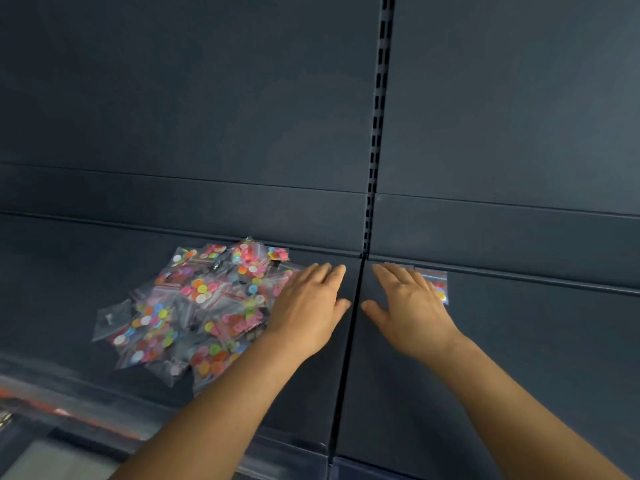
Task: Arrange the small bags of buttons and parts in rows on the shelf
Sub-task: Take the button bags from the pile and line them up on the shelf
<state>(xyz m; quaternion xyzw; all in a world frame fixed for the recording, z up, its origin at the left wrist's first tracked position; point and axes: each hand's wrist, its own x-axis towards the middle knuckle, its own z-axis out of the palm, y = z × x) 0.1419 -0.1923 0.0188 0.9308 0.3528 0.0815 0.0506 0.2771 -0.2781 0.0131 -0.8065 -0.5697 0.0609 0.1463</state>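
A loose pile of small clear bags [204,306] filled with colourful buttons lies on the dark shelf [519,341], left of its centre seam. My left hand [308,310] rests flat at the pile's right edge, fingers stretched toward the back wall, and its palm hides whatever is under it. My right hand [408,306] lies flat just right of the seam, fingers spread. It presses on a single bag of buttons [438,285] near the back of the shelf; only the bag's right part shows past the fingers.
The shelf's back wall [207,116] is dark blue with a slotted upright [379,116] above the seam. A seam [346,358] splits the shelf into two panels. The shelf's front edge [138,434] with a reddish strip runs across the lower left.
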